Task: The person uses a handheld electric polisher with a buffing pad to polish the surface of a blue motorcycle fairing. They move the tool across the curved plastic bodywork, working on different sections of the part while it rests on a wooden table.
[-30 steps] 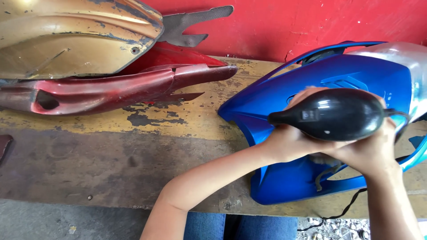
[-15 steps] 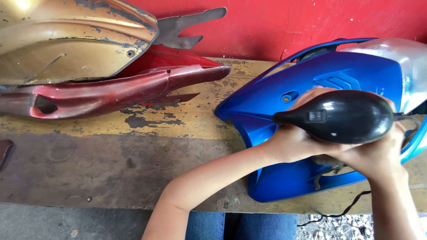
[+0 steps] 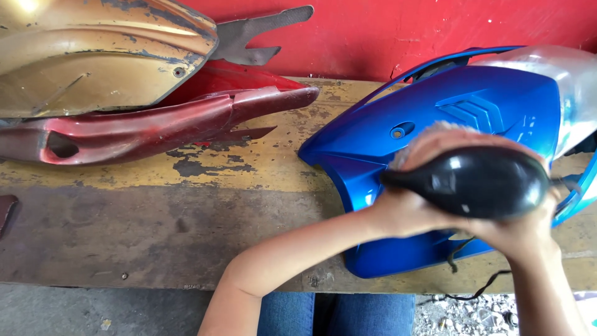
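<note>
Worn yellow bench (image 3: 186, 205), red wall, both hands gripping black polisher (image 3: 472, 182) over blue fairing (image 3: 435, 118)

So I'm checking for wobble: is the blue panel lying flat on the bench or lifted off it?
Lying on the bench: the blue panel rests outer face up, under both hands' polisher.

Both hands, the left hand (image 3: 404, 214) and the right hand (image 3: 522, 233), hold a black power tool (image 3: 476, 182) on a shiny blue bike cover (image 3: 448, 118). A red cover (image 3: 155, 127) and a gold cover (image 3: 93, 56) lie far left on the worn bench (image 3: 155, 230).
</note>
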